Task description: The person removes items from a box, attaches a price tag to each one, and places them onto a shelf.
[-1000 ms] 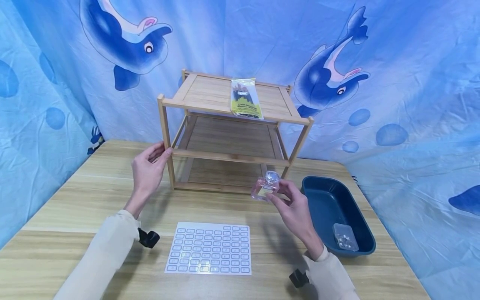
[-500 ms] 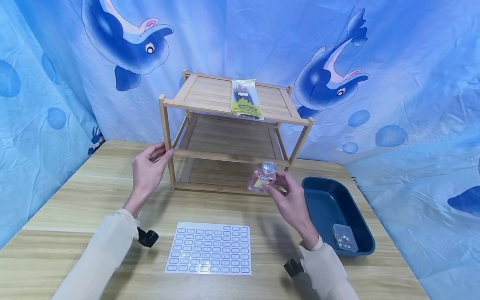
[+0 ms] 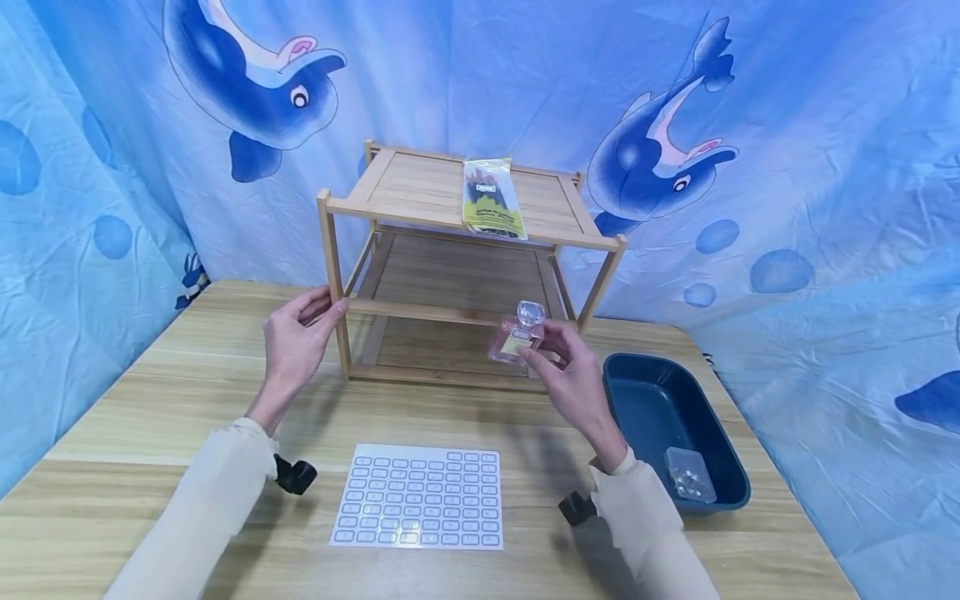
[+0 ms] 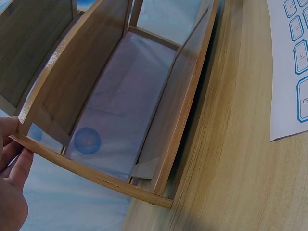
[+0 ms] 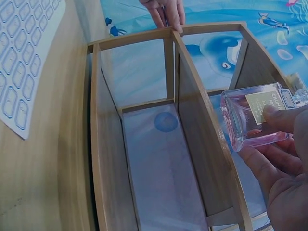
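Note:
My right hand (image 3: 576, 385) pinches a square glass perfume bottle (image 3: 514, 340) between thumb and fingers. Pink liquid and a clear faceted cap show on it, and a small sticker sits above its pale label. In the head view the bottle is held upright, slightly tilted, in front of the middle tier of a wooden shelf rack (image 3: 457, 265). The right wrist view shows the bottle (image 5: 250, 113) apart from the rack's front rail. At the rack's front left post, my left hand (image 3: 297, 343) grips the wood where the middle rail meets it. Some left fingertips are hidden behind the post.
A flat packet marked as artist brushes (image 3: 492, 204) lies on the top tier. To the right stands a dark blue basin (image 3: 651, 412) with a small clear box (image 3: 690, 475) inside. A sheet of numbered stickers (image 3: 416, 498) lies at the front of the wooden table (image 3: 135, 467).
My right hand has lifted the perfume bottle and carried it forward and slightly left, from in front of the bottom tier up to the middle rail. The left hand keeps its hold.

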### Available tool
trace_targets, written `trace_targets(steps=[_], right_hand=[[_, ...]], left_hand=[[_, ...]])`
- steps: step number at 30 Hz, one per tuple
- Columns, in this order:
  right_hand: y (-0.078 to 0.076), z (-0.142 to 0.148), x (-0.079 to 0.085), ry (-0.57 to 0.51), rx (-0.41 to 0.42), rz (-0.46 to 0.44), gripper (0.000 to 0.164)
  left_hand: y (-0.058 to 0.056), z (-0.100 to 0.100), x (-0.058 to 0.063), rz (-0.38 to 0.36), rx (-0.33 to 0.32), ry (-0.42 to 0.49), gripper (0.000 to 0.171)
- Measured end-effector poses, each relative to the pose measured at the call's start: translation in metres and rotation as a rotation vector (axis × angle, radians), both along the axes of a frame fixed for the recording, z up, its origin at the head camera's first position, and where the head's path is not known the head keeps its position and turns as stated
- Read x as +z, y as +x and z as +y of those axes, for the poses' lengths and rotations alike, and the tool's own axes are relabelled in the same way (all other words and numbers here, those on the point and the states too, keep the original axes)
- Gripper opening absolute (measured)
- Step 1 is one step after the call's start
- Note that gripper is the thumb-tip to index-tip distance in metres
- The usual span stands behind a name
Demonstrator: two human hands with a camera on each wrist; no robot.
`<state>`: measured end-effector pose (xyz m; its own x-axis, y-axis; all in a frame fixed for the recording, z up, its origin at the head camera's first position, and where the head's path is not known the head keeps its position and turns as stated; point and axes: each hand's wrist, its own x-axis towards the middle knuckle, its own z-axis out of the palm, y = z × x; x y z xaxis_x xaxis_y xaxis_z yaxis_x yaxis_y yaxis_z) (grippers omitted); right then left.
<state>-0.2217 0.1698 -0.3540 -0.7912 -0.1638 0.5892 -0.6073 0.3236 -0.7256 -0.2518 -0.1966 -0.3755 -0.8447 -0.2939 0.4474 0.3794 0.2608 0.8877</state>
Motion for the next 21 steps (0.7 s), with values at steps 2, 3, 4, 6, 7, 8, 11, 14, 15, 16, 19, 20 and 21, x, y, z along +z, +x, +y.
trace_targets(steps=[2, 3, 4, 6, 7, 8, 11, 14, 15, 16, 19, 20, 21], right_hand=[[-0.003, -0.001, 0.002, -0.001, 0.003, -0.007, 0.038], [-0.004, -0.001, 0.003, -0.004, 0.009, -0.011, 0.038], [-0.005, -0.002, 0.003, -0.004, 0.012, -0.011, 0.039], [-0.007, -0.003, 0.004, -0.005, 0.018, -0.010, 0.038], [-0.008, -0.004, 0.005, 0.000, 0.021, -0.007, 0.038], [-0.009, -0.005, 0.005, 0.002, 0.026, -0.003, 0.038], [-0.013, -0.009, 0.007, 0.015, 0.035, 0.013, 0.037], [-0.016, -0.013, 0.009, 0.028, 0.037, 0.024, 0.036], [-0.018, -0.014, 0.010, 0.029, 0.040, 0.026, 0.037], [-0.019, -0.016, 0.011, 0.032, 0.041, 0.028, 0.037], [-0.023, -0.020, 0.015, 0.036, 0.051, 0.029, 0.037], [-0.024, -0.021, 0.016, 0.038, 0.055, 0.031, 0.037], [-0.026, -0.022, 0.017, 0.039, 0.059, 0.032, 0.037]], left_hand=[[0.000, 0.000, 0.000, 0.003, -0.002, 0.001, 0.044], [0.000, 0.000, -0.001, 0.004, -0.003, 0.003, 0.044], [0.000, 0.000, -0.001, 0.005, -0.004, 0.006, 0.044], [0.000, 0.000, -0.001, 0.010, -0.006, 0.012, 0.044], [0.000, 0.000, -0.002, 0.012, -0.005, 0.015, 0.044], [0.000, 0.000, -0.002, 0.014, -0.006, 0.020, 0.044], [0.000, 0.001, -0.002, 0.019, -0.005, 0.029, 0.043], [0.000, 0.001, -0.003, 0.022, -0.006, 0.028, 0.043], [0.001, 0.001, -0.003, 0.023, -0.006, 0.026, 0.043], [0.001, 0.001, -0.003, 0.023, -0.005, 0.024, 0.043], [0.001, 0.002, -0.003, 0.026, -0.005, 0.021, 0.043], [0.001, 0.002, -0.003, 0.028, -0.005, 0.022, 0.043], [0.000, 0.002, -0.003, 0.030, -0.004, 0.022, 0.043]])
